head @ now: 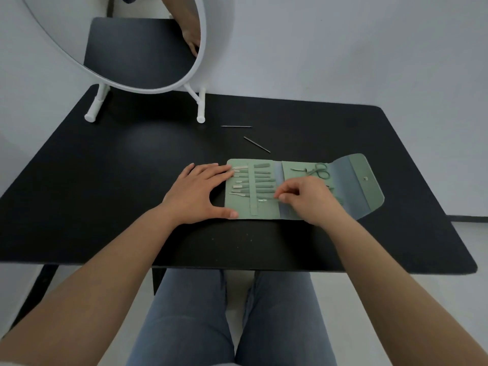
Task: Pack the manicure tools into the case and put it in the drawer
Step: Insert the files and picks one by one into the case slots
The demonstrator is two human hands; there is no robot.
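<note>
Fingers of the right hand (307,198) pinch a slim tool (266,199) over the open green case (369,191); left hand (200,191) presses flat, fingers spread, on its edge.

The right hand (307,198) covers the lower middle of the open case (351,180), hiding the tools there and most of the thin tool (264,200) it pinches. The mirror (148,48) is cut off at the top edge. The desk (105,167) hides any drawer.
</note>
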